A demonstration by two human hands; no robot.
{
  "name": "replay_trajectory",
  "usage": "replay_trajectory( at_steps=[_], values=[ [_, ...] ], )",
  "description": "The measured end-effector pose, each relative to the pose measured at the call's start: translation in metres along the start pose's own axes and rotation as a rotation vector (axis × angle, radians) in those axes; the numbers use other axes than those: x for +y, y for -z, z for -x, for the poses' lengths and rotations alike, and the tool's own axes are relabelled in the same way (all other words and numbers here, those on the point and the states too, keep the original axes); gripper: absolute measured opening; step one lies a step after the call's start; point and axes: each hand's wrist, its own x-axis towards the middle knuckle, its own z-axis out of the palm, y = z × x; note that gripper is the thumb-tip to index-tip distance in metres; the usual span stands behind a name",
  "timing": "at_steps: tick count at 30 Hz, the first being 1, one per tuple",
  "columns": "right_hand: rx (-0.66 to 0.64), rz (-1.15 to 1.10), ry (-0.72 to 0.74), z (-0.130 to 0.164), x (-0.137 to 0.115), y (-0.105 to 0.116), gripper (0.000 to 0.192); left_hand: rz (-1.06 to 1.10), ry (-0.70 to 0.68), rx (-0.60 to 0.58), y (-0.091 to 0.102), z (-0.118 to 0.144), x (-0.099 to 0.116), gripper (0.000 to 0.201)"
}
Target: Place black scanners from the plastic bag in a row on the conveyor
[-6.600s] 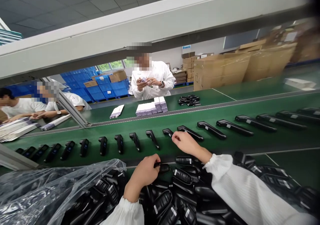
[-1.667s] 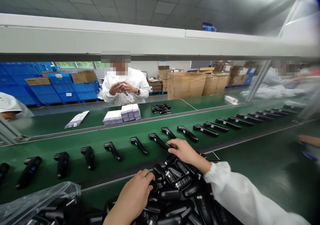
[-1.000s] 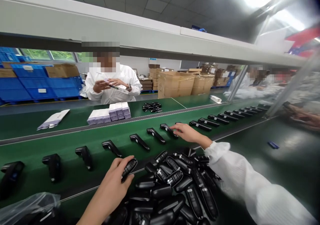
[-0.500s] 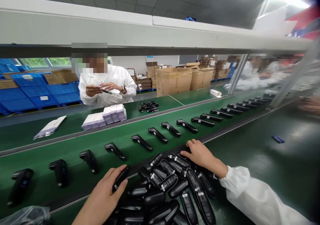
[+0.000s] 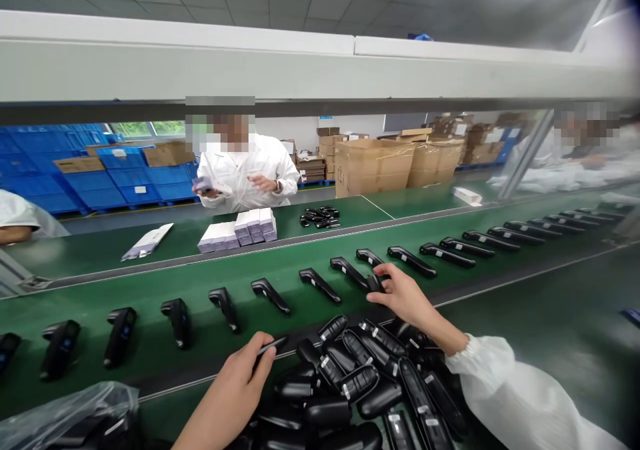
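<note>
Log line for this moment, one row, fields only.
left hand: grips black device at pile edge | right hand: on black device at belt | row of devices on belt

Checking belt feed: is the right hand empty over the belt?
No, the right hand grips a black device at the belt.

Bright, even overhead light, soft shadows. Wide-angle bend in the white beam (image 5: 320,63) at both ends. Right of it, bg blurred w/ glare; below it, mid-frame sharp; corners dark, smeared.
</note>
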Motion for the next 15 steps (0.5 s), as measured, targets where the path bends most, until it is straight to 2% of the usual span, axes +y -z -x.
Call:
replay_trajectory(
  at_steps=[3, 6, 9, 11, 15],
  values=[
    [-0.132, -0.177, 0.079, -0.02, -0.011, -0.016, 0.051, 0.031, -0.005, 0.019, -0.002, 0.001, 0.001, 0.039],
    [-0.222, -0.23, 0.151, -0.038, -0.013, -0.035, 0.046, 0.069, -0.05, 0.022, -0.004, 0.001, 0.0, 0.037],
    [-0.29, -0.155, 0.05, -0.049, -0.015, -0.05, 0.042, 0.068, -0.062, 0.033, -0.007, 0.002, -0.002, 0.039],
    [-0.286, -0.086, 0.004, -0.049, -0.018, -0.055, 0.04, 0.053, -0.065, 0.05, -0.008, 0.004, -0.001, 0.04],
    [-0.248, 0.062, 0.086, -0.043, -0.02, -0.056, 0.04, 0.024, -0.115, 0.081, -0.012, 0.006, 0.005, 0.037]
  ],
)
